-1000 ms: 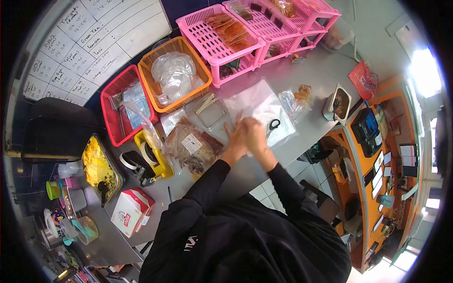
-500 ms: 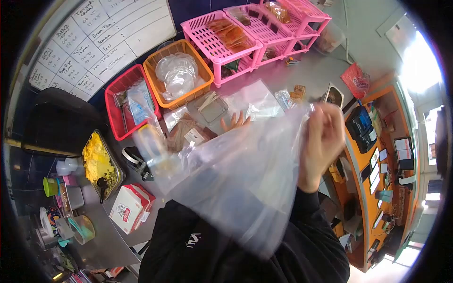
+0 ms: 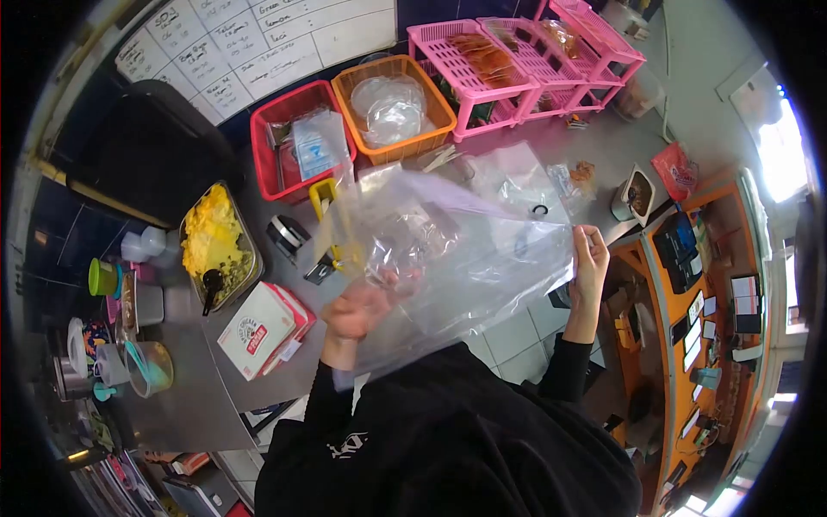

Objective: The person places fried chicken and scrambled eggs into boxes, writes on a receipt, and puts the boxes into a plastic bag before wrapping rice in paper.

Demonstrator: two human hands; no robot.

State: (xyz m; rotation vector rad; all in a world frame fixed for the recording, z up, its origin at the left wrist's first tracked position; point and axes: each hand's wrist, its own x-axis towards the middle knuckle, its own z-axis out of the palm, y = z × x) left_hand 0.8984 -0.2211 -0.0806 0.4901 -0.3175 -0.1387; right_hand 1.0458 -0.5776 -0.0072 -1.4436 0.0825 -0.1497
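A large clear plastic bag (image 3: pixel 491 267) is stretched between my hands over the table's front edge. At its right corner, my right hand (image 3: pixel 589 257) pinches the plastic between thumb and fingers. My left hand (image 3: pixel 353 312) is closed on the bag's lower left part, with its fingertips seen blurred through the plastic. Behind the clear film, the brown contents of a packet show faintly. A yellow-handled item (image 3: pixel 326 202) stands just left of the bag, and flat clear bags (image 3: pixel 514 177) lie beyond it.
Red basket (image 3: pixel 265 172), orange basket (image 3: pixel 446 121) and pink racks (image 3: pixel 465 108) line the back. To the left are a tray of yellow food (image 3: pixel 211 237), a tape dispenser (image 3: pixel 289 233) and red-white boxes (image 3: pixel 258 332). A metal container (image 3: pixel 636 198) stands right.
My left hand has come from behind the bag to its lower left side and closed on it. My right hand has lowered slightly, and the bag is spread wider. The view has shifted.
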